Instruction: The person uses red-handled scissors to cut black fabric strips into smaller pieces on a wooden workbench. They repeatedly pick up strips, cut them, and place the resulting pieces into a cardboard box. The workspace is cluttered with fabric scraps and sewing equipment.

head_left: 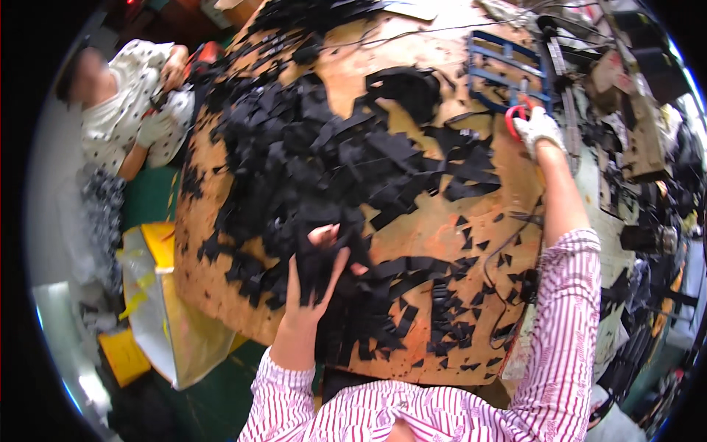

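My right hand [541,131], in a white glove, reaches far out to the right and is closed round the red handles of a pair of scissors [514,122]. The scissors are at the near end of a blue slatted rack [508,57]. Close in front of me, my left hand [322,259] is at the near edge of a heap of black fabric pieces [294,147]. Black material covers much of this hand, and only some fingertips and the sides show. Whether that is a glove or loose fabric, and whether the fingers grip anything, I cannot make out.
Small black scraps [464,295] lie over the near right of the wooden table [412,236]. A dark cable [492,258] curves along its right side, beside cluttered machinery [626,110]. At left, another person [132,103] sits by a yellow and white bag [184,309].
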`<state>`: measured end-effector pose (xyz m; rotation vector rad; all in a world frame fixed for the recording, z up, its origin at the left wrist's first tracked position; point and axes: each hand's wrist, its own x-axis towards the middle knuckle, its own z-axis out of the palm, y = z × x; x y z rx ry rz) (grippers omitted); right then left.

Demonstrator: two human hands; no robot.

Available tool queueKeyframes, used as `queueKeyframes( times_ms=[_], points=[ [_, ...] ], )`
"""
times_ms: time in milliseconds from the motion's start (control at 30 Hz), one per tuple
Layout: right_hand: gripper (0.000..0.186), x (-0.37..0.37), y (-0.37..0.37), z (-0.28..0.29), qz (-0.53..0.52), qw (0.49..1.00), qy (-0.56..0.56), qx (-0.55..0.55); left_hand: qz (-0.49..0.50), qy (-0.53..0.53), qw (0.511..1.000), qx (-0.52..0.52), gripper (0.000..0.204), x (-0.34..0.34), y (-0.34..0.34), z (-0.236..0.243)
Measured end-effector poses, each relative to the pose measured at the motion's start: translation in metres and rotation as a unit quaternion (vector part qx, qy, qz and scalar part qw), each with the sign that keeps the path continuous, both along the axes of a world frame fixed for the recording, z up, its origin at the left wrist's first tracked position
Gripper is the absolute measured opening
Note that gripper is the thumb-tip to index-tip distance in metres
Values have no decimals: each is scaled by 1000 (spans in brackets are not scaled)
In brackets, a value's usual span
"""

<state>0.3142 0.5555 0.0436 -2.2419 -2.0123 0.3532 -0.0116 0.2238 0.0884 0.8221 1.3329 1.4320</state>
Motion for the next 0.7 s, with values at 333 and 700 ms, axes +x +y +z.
queueKeyframes(
  times_ms=[333,700],
  points=[
    [46,-25,-89,63,209,971,93,70,-68,-101,967,222,20,-31,13,120],
    [50,-15,-192,141,206,849,486,-13,20,149,945,290,29,44,51,230]
  ],
)
